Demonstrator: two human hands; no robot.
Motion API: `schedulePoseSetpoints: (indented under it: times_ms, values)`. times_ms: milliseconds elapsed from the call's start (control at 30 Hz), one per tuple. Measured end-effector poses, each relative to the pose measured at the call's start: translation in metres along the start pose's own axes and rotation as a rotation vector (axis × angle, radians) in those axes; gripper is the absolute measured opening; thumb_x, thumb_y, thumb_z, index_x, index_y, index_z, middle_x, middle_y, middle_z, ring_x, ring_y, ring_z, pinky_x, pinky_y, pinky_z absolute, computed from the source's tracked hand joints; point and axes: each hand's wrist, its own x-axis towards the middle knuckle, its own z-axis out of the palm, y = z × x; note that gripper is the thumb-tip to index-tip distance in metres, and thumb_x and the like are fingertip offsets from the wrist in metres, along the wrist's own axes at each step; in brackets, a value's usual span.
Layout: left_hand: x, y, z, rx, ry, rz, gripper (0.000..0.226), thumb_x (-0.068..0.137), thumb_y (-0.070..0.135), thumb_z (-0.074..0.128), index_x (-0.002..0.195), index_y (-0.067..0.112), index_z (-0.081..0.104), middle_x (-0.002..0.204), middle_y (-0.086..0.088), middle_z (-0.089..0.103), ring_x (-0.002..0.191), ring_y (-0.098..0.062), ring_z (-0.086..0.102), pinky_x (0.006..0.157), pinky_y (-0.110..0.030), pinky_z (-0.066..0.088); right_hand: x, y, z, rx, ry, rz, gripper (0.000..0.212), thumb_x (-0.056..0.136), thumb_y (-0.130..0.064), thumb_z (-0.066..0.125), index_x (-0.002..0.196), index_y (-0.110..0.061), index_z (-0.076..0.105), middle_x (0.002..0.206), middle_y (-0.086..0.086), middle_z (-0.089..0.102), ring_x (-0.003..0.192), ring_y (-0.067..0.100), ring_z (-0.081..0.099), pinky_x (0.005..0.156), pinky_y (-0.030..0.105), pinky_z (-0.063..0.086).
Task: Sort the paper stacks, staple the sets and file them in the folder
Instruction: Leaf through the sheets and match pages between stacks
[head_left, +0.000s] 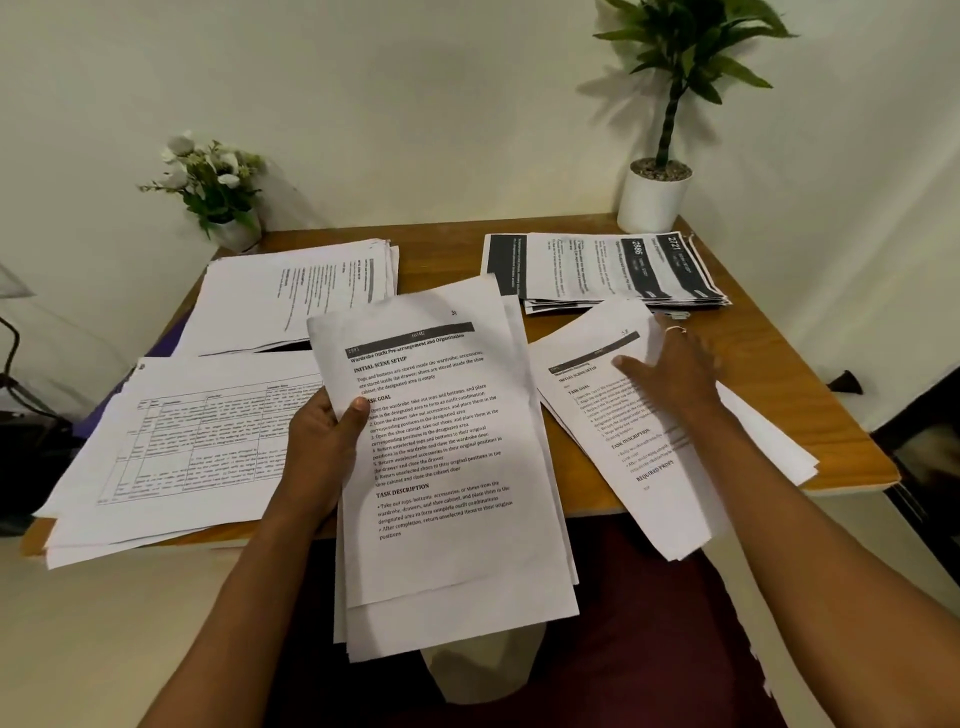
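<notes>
Sheaf (441, 441): printed sheets are held up at the centre, above the near edge of the table (779, 374). The sheets are fanned slightly at the bottom.
Left hand (324, 436): the sheaf is gripped at its left edge, with the thumb laid on the top page and the fingers hidden behind.
Right hand (670, 374): it is laid flat, fingers straight and spread, on the right pile (649, 467). A ring (674, 329) is worn on one finger.
Right pile: loose printed sheets are spread at a slant, and their near ends overhang the table edge.
Near-left pile (182, 441): sheets printed with a grid are stacked at the near left and jut over the edge.
Far-left pile (301, 291): text pages are stacked beyond it.
Far-right pile (597, 270): pages with dark bands are stacked at the far right.
Plant (654, 197): a white pot is set at the far right corner.
Flowers (213, 182): white blooms are placed at the far left corner.
</notes>
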Motion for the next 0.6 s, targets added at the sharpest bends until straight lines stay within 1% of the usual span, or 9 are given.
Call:
schedulePoseSetpoints:
  times_ms: [67, 133, 200, 267, 300, 333, 400, 533, 600]
  values:
    - [-0.001, 0.002, 0.002, 0.01, 0.002, 0.001, 0.017, 0.1, 0.013, 0.061, 0.116, 0.016, 0.067, 0.1, 0.007, 0.078, 0.091, -0.014, 0.076, 0.072, -0.026, 0.062, 0.002, -0.001, 0.0, 0.048, 0.048, -0.005, 0.081, 0.083, -0.047, 0.08, 0.149, -0.018, 0.043, 0.153, 0.013, 0.046, 0.143, 0.037, 0.036, 0.117, 0.057, 0.022]
    - [-0.002, 0.004, 0.003, -0.001, 0.003, -0.003, 0.017, 0.1, 0.012, 0.061, 0.116, 0.015, 0.067, 0.097, 0.008, 0.079, 0.089, -0.012, 0.076, 0.071, -0.026, 0.062, -0.001, -0.001, 0.001, 0.105, 0.16, -0.035, 0.063, 0.086, -0.034, 0.08, 0.141, -0.017, 0.054, 0.145, 0.011, 0.055, 0.137, 0.035, 0.045, 0.116, 0.054, 0.024]
    - [-0.003, 0.004, 0.003, -0.019, 0.0, -0.012, 0.018, 0.1, 0.013, 0.061, 0.117, 0.013, 0.067, 0.1, 0.005, 0.079, 0.09, -0.015, 0.076, 0.073, -0.03, 0.063, -0.006, 0.001, 0.002, 0.175, 0.248, -0.075, 0.039, 0.089, -0.026, 0.077, 0.125, -0.016, 0.065, 0.128, 0.009, 0.068, 0.119, 0.031, 0.06, 0.111, 0.043, 0.03]
    - [-0.004, 0.004, 0.002, -0.036, -0.007, -0.016, 0.019, 0.1, 0.013, 0.061, 0.118, 0.012, 0.067, 0.102, 0.004, 0.079, 0.091, -0.017, 0.076, 0.071, -0.028, 0.062, -0.012, 0.0, 0.0, 0.263, 0.257, -0.087, 0.027, 0.09, -0.026, 0.076, 0.114, -0.015, 0.07, 0.116, 0.008, 0.073, 0.101, 0.026, 0.067, 0.102, 0.04, 0.045]
    - [-0.004, 0.004, 0.002, -0.044, -0.012, -0.013, 0.019, 0.1, 0.013, 0.061, 0.118, 0.012, 0.066, 0.102, 0.004, 0.079, 0.092, -0.017, 0.076, 0.07, -0.026, 0.061, -0.014, -0.001, -0.002, 0.294, 0.246, -0.096, 0.025, 0.091, -0.025, 0.076, 0.112, -0.012, 0.071, 0.114, 0.009, 0.074, 0.095, 0.022, 0.067, 0.091, 0.035, 0.053]
    - [-0.004, 0.004, 0.002, -0.053, -0.016, -0.012, 0.02, 0.1, 0.012, 0.06, 0.119, 0.011, 0.066, 0.102, 0.004, 0.079, 0.093, -0.017, 0.076, 0.07, -0.025, 0.06, -0.015, -0.003, -0.005, 0.302, 0.233, -0.106, 0.024, 0.091, -0.024, 0.075, 0.11, -0.009, 0.073, 0.111, 0.01, 0.074, 0.091, 0.019, 0.065, 0.079, 0.025, 0.053]
    - [-0.004, 0.006, 0.003, -0.066, -0.017, -0.012, 0.021, 0.1, 0.012, 0.06, 0.12, 0.01, 0.065, 0.101, 0.004, 0.079, 0.093, -0.017, 0.076, 0.069, -0.024, 0.06, -0.017, -0.006, -0.01, 0.294, 0.227, -0.124, 0.022, 0.093, -0.022, 0.074, 0.107, -0.005, 0.074, 0.108, 0.011, 0.075, 0.088, 0.016, 0.064, 0.067, 0.014, 0.043]
    - [-0.006, 0.007, 0.003, -0.07, -0.023, -0.013, 0.017, 0.1, 0.012, 0.06, 0.116, 0.014, 0.067, 0.102, 0.005, 0.079, 0.093, -0.017, 0.076, 0.07, -0.024, 0.06, -0.015, -0.008, -0.015, 0.302, 0.195, -0.142, 0.026, 0.094, -0.022, 0.073, 0.109, 0.0, 0.074, 0.106, 0.015, 0.075, 0.087, 0.021, 0.068, 0.074, 0.024, 0.049]
    - [-0.007, 0.008, 0.004, -0.063, -0.029, -0.004, 0.016, 0.101, 0.012, 0.059, 0.114, 0.015, 0.067, 0.1, 0.008, 0.079, 0.092, -0.014, 0.076, 0.069, -0.022, 0.059, -0.012, -0.006, -0.018, 0.294, 0.158, -0.147, 0.027, 0.095, -0.02, 0.071, 0.113, 0.001, 0.073, 0.108, 0.014, 0.075, 0.09, 0.021, 0.069, 0.073, 0.018, 0.048]
